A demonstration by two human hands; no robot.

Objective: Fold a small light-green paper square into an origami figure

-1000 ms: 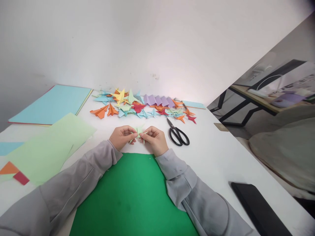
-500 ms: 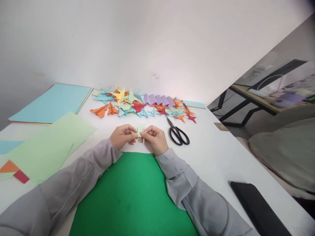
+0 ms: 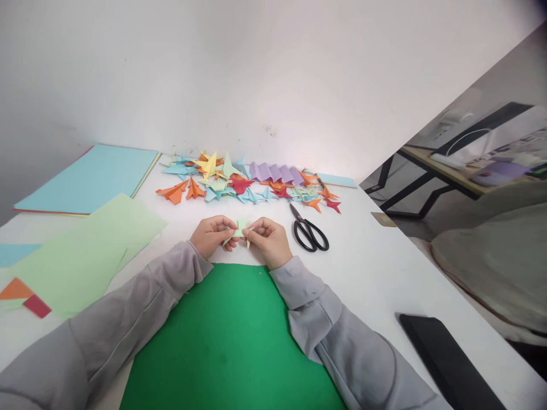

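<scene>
Between my two hands is a small piece of folded light green paper (image 3: 240, 226), with narrow points sticking out at its sides. My left hand (image 3: 211, 234) pinches its left side between thumb and fingers. On the right side, my right hand (image 3: 270, 240) grips it the same way, thumb on top. Both hands are just above the white table, beyond the far edge of a green sheet (image 3: 222, 330). Fingers hide part of the folds. Black-handled scissors (image 3: 310, 230) lie to the right of my right hand.
Along the wall lie many folded paper figures (image 3: 239, 185) and a pleated purple strip (image 3: 273, 172). Blue sheets (image 3: 94, 176) and light green sheets (image 3: 85, 256) lie at left, with orange and red scraps (image 3: 36, 306) nearer. A black flat object (image 3: 444, 353) rests at front right.
Almost nothing differs. Both hands keep hold of the folded paper, and the fingers have shifted very slightly on it.
</scene>
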